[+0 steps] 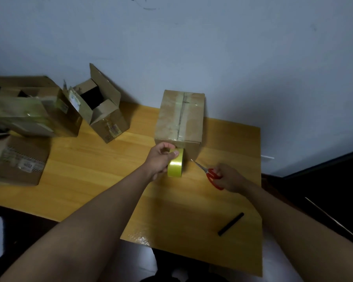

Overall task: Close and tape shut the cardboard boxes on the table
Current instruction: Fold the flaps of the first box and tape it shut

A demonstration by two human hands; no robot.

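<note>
at the far left a heap of boxes (25,119) lies blurred, flaps loose, with a labelled box (18,159) nearer. just right of them an open box (102,110) leans with its flaps standing up, not yet closed. in the middle of the wooden table (102,169) stands the closed box (179,117), a clear strip already run along its top seam and down toward the near face.

the left hand (159,161) grips the yellow tape roll (175,163), thumb over its rim, held right against the lower near face of that box. the right hand (228,178) is curled through the red handles of the scissors (210,174), tips pointing at the roll; whether the blades are parted is hard to tell.

the step looks like cutting the strip free. to do it well, keep the roll pulled taut away from the box so the tape stays flat, bring the blades close to the roll, snip square, then press the tail down. a black rod (230,224) lies near right, unused.
</note>
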